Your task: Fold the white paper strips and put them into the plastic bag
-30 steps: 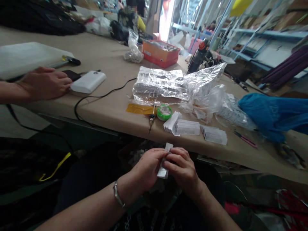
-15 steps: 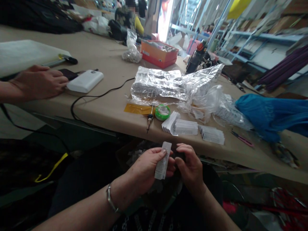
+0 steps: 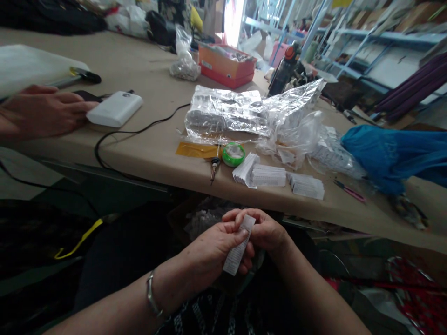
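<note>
Above my lap, just off the table's front edge, my left hand (image 3: 223, 239) pinches a narrow white printed paper slip (image 3: 238, 249) under its thumb. My right hand (image 3: 267, 229) is curled against the slip's upper end, its fingers closed there and partly hidden. On the table ahead lie several stacks of similar folded slips (image 3: 268, 176). Left of them are a green-rimmed roll (image 3: 233, 154), a thin tool with a metal tip (image 3: 214, 170) that looks like a soldering iron, and an amber film strip (image 3: 195, 150).
Silvery plastic packaging (image 3: 226, 111) covers the table's middle, with an orange-red box (image 3: 226, 67) behind. A blue cloth (image 3: 387, 153) and pink-handled snips (image 3: 351, 191) lie right. At left, another person's hand (image 3: 52, 111) rests by a white power bank (image 3: 115, 109) and black cable (image 3: 139, 132).
My right hand has moved left and closed on the upper end of the slip; before, it was apart with fingers spread. The table scene has shifted slightly up in view.
</note>
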### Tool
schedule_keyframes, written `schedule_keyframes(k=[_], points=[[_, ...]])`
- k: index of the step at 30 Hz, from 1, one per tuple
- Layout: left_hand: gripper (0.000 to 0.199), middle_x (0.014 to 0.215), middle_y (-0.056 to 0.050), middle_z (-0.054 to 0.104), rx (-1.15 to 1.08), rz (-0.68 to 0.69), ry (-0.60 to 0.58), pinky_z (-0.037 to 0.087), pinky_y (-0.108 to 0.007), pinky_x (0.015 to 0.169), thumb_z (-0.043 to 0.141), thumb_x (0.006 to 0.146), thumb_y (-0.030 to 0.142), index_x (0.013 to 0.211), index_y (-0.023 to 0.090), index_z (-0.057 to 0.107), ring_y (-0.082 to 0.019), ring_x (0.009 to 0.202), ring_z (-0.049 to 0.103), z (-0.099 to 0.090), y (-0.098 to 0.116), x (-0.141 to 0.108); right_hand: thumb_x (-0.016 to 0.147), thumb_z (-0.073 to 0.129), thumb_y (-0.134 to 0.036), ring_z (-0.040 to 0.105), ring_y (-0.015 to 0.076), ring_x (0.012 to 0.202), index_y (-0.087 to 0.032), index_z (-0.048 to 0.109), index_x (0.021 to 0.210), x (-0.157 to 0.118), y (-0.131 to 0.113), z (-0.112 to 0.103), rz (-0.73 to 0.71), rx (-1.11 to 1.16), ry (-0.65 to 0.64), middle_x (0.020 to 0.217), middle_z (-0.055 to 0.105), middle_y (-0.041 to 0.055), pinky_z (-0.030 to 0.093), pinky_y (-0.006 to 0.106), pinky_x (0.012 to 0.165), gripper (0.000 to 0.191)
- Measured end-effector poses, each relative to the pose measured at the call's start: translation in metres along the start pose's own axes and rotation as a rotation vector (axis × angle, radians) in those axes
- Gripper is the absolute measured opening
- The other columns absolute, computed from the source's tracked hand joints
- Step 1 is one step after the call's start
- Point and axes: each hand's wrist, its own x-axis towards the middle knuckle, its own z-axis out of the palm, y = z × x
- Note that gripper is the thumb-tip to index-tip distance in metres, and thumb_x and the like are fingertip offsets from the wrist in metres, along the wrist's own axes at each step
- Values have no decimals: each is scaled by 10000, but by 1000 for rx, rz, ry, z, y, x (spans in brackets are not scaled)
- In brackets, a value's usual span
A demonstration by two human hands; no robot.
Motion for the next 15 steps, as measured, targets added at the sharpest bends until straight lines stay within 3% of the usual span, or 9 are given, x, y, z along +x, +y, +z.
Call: schedule_keyframes(k=[4,8,12,15], points=[[265,612,-32,583,-3,3,-11,426,-200,467,614,807,375,775,112,590,-97,461,531,0,0,-1,661,769,-355,625,218,949,-159,688,885,-2,-4,1,-7,-35,-35,1178,596,102,499,357,858,308],[248,602,-13,558,-23,41,-7,400,-191,465,613,808,364,748,126,576,-86,462,512,-3,0,-2,732,714,-379,588,240,1064,-216,573,1186,-7,-12,9,-81,-236,53,1192,595,91,469,415,927,502],[234,618,-2,548,-59,99,-3,388,-193,461,610,811,358,761,133,568,-89,477,519,-10,2,-1,842,614,-305,551,215,1100,-249,516,1250,-14,-19,21,-319,-838,349,1221,558,76,453,381,955,423],[210,627,-4,559,-67,116,23,399,-197,470,605,816,337,793,131,573,-90,483,528,-13,3,0,878,560,-285,528,225,1101,-204,535,1229,-13,-22,28,-408,-1248,410,1188,555,100,445,385,957,360]])
